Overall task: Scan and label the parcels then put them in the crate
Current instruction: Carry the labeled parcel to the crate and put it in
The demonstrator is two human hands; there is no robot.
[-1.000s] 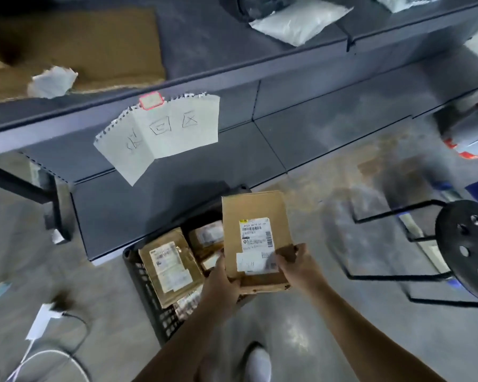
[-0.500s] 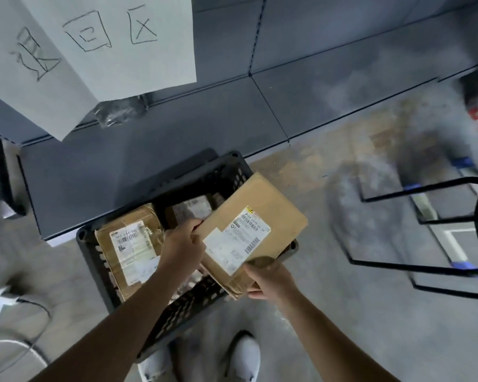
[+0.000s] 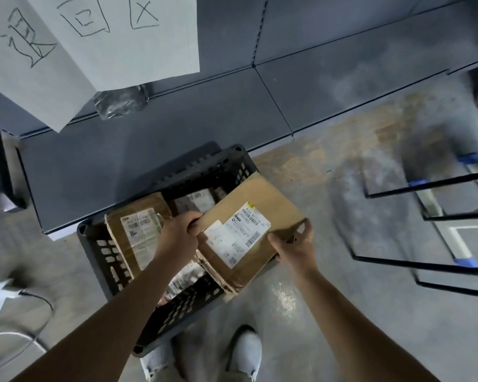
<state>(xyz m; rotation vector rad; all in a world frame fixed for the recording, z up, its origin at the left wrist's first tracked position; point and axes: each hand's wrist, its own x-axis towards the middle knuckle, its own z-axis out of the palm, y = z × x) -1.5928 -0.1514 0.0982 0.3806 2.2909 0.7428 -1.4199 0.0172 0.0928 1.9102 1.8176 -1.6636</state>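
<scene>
Grey metal shelving [image 3: 342,37] fills the view at twelve o'clock. At its six o'clock a black crate [image 3: 102,255] sits on the floor [image 3: 342,312] with parcels [image 3: 138,235] inside. We hold a cardboard box [image 3: 260,199] over the crate's three o'clock rim. Our left hand [image 3: 177,238] grips the box's nine o'clock edge, and our right hand [image 3: 293,246] grips its four o'clock edge.

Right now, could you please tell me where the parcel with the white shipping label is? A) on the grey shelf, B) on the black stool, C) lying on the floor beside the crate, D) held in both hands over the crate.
D: the left hand and right hand both grip the cardboard parcel, which is tilted over the right side of the black crate.
</scene>
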